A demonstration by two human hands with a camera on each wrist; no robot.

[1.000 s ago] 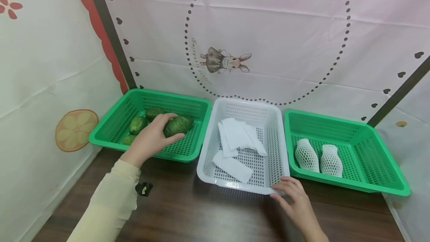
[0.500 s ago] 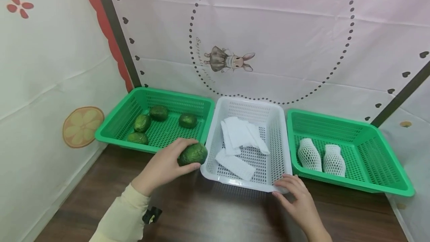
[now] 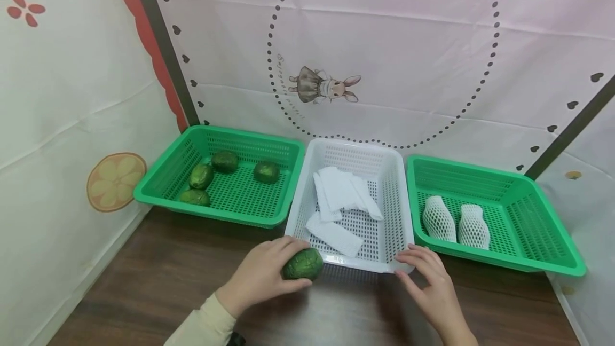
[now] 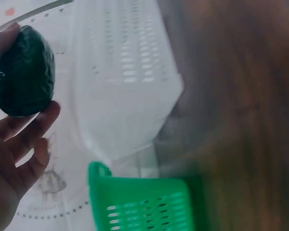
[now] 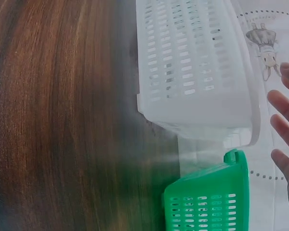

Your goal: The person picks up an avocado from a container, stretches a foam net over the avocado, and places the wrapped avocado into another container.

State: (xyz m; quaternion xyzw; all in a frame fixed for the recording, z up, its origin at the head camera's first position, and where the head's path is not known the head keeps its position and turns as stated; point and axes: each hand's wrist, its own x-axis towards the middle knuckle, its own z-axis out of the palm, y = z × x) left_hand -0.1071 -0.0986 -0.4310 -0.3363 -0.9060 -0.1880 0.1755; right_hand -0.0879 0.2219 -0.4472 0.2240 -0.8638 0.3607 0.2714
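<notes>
My left hand (image 3: 259, 276) grips a dark green, wrinkled avocado (image 3: 304, 264) between thumb and fingers, in front of the white basket's near left corner. The left wrist view shows the same avocado (image 4: 26, 72) held at the fingertips. At the near right corner of the white basket (image 3: 346, 264) is my right hand (image 3: 434, 290), fingers spread and loosely bent with nothing in them. In the right wrist view those fingers (image 5: 285, 103) stand just beyond the basket rim. Several flat white foam net sleeves (image 3: 338, 191) lie inside the white basket.
A green basket (image 3: 242, 217) on the left holds several more avocados (image 3: 200, 176). Another green basket (image 3: 533, 266), on the right, contains two pieces in white foam nets (image 3: 438, 219). The baskets stand side by side on a dark wooden table (image 3: 158, 282), with a printed cloth (image 3: 408, 68) behind.
My left hand has lifted the avocado out of the left green basket and carried it right and nearer, to the white basket's front. My right hand has drawn slightly off the white basket's corner.
</notes>
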